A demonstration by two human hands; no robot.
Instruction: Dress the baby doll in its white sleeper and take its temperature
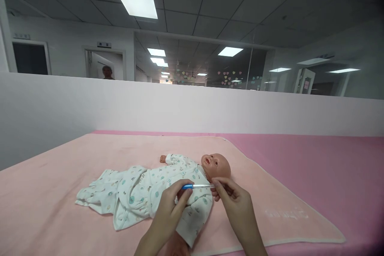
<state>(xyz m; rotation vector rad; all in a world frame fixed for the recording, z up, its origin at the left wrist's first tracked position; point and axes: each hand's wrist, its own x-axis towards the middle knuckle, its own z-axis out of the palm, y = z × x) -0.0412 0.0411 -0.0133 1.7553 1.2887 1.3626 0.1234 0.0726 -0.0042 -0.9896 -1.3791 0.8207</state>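
A slim, pale stick with a blue end, by its look a thermometer (pixel 201 186), is held level between my two hands. My left hand (pixel 170 210) pinches its blue end between thumb and fingers. The other, clear end is pinched by my right hand (pixel 235 204). Just beyond and below lies a baby doll (pixel 220 165) on its back, head to the right, in a white printed gown (pixel 136 186). My hands are above its chest and near arm, hiding part of them.
Under the doll is a peach blanket (pixel 54 180) with a pale edge, spread over a pink surface (pixel 330 168). A low white partition (pixel 192 108) runs along the back. Behind it, a person (pixel 107 73) is in a doorway at the left.
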